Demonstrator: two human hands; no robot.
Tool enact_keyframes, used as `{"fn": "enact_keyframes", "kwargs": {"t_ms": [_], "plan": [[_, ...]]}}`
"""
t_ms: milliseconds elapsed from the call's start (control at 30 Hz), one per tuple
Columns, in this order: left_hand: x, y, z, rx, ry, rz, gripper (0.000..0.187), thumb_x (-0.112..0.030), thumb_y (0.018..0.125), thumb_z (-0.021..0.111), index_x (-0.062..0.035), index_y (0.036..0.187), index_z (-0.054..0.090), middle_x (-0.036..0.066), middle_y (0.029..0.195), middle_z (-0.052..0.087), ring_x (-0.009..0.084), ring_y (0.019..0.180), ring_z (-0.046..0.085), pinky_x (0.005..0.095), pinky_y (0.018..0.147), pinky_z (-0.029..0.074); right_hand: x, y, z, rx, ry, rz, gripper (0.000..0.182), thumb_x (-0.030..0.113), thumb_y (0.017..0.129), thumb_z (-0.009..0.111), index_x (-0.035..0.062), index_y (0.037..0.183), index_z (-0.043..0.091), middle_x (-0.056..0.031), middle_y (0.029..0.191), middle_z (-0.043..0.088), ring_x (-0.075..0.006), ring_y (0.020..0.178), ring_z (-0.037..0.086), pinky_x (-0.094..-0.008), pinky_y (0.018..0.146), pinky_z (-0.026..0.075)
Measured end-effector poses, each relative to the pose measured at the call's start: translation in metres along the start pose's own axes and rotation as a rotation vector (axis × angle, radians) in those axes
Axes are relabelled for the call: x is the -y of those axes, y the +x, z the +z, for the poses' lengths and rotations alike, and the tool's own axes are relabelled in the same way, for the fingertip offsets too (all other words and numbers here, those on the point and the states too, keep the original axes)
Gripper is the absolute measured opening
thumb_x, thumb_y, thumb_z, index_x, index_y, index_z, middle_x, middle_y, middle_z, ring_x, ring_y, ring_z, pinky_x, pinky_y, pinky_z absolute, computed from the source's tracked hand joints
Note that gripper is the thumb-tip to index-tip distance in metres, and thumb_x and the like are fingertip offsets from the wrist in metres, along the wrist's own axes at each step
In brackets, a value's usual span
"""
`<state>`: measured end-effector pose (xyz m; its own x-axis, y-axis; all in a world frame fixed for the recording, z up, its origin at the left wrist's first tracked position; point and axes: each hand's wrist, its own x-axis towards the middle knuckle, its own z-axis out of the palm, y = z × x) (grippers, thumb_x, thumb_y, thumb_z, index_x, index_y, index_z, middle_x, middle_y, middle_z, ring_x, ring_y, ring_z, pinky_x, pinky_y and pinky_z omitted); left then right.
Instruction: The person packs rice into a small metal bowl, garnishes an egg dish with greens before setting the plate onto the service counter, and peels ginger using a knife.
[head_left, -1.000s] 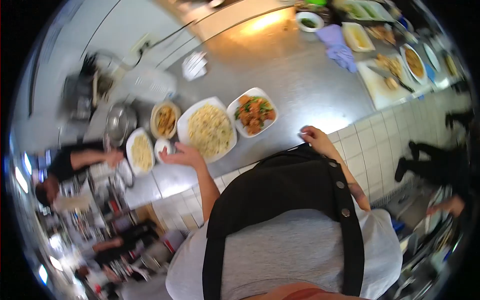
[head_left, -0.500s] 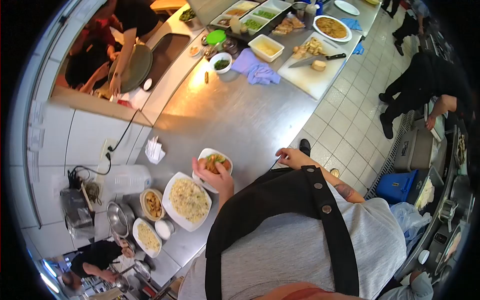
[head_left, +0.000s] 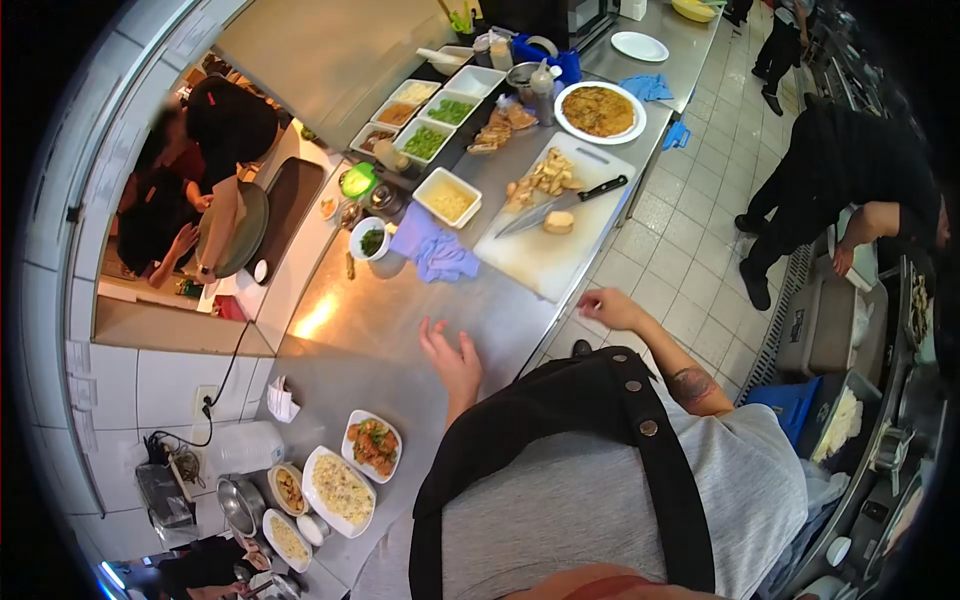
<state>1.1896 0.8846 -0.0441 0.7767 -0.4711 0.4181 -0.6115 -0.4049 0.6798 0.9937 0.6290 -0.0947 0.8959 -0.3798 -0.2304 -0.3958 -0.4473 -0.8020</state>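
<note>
Half a second earlier the left hand (head_left: 452,357) was at the rim of the white oval plate of orange-and-green food (head_left: 373,445); it is now lifted clear of that plate and lies open over the bare stainless-steel counter (head_left: 350,340), fingers spread and holding nothing. That plate sits well apart from the hand, toward the lower left of the view, just beside the large white plate of pale rice or noodles (head_left: 341,490). Next to these stand a small round bowl of fried pieces (head_left: 289,488), a smaller white oval dish of pale food (head_left: 287,537) and a tiny white cup (head_left: 318,527) (contents not discernible).

The right hand (head_left: 607,307) rests at the counter's near edge, just below the white rectangular cutting board (head_left: 545,255); its fingers are loosely curled together and grip nothing. On the board lie a black-handled knife (head_left: 560,205), a heap of pale chopped pieces (head_left: 540,178) and a single rounded piece (head_left: 558,222). A crumpled lilac cloth (head_left: 435,250) lies beside the board, with a small white bowl of chopped greens (head_left: 370,238) to its left and a white rectangular tub of yellow food (head_left: 447,197) above it. Farther along stands a round white plate with a browned omelette (head_left: 599,111), and beyond it an empty white plate (head_left: 640,46). Other people work at the serving hatch (head_left: 240,230) and on the tiled floor (head_left: 690,230).
</note>
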Motion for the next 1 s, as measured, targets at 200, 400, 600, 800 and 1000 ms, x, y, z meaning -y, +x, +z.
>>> {"fn": "enact_keyframes", "kwargs": {"t_ms": [200,400,600,800,1000], "plan": [[-0.019,0.023,0.038,0.085,-0.004,-0.068,0.031,-0.007,0.08,0.056,0.0021,0.108,0.048,0.026,0.129,0.036,0.0413,0.12,0.038,0.0459,0.1,0.03,-0.08,0.083,-0.151,-0.567,0.641,0.24,0.021,0.024,0.091,0.054,0.0054,0.097,0.062,-0.0031,0.075,0.061,-0.0124,0.065,0.058,-0.0257,0.058,0.049],[-0.006,0.009,0.065,0.3,0.076,-0.081,0.031,-0.009,0.079,0.058,-0.0014,0.108,0.05,0.024,0.127,0.04,0.0409,0.119,0.04,0.0456,0.1,0.032,-0.125,0.176,-0.227,-0.832,1.12,0.296,0.024,0.021,0.09,0.054,-0.0007,0.101,0.055,-0.0083,0.081,0.059,-0.0155,0.066,0.059,-0.0257,0.057,0.051],[-0.019,0.052,0.087,0.19,0.126,-0.117,0.031,-0.01,0.077,0.061,-0.0028,0.106,0.053,0.025,0.123,0.044,0.0409,0.114,0.043,0.0453,0.097,0.036,-0.182,0.246,-0.261,-0.8,1.297,0.202,0.026,0.027,0.094,0.044,0.0063,0.101,0.056,-0.0057,0.08,0.058,-0.0151,0.065,0.056,-0.0282,0.05,0.046],[-0.043,0.062,0.094,-0.034,0.189,-0.282,0.027,-0.012,0.079,0.059,-0.0017,0.103,0.053,0.022,0.117,0.047,0.0392,0.111,0.046,0.043,0.095,0.038,-0.179,0.275,-0.287,-0.872,1.084,0.405,0.046,0.042,0.089,0.052,0.0009,0.108,0.057,-0.0104,0.097,0.064,-0.0234,0.08,0.064,-0.0345,0.059,0.054],[-0.09,0.015,0.147,-0.052,0.097,-0.493,0.024,-0.012,0.079,0.059,-0.0019,0.101,0.054,0.02,0.119,0.046,0.0374,0.108,0.047,0.0417,0.093,0.04,-0.149,0.3,-0.294,-1.078,1.093,0.335,0.057,0.037,0.096,0.036,-0.0121,0.124,0.042,-0.023,0.124,0.05,-0.037,0.107,0.054,-0.045,0.086,0.049]]}}
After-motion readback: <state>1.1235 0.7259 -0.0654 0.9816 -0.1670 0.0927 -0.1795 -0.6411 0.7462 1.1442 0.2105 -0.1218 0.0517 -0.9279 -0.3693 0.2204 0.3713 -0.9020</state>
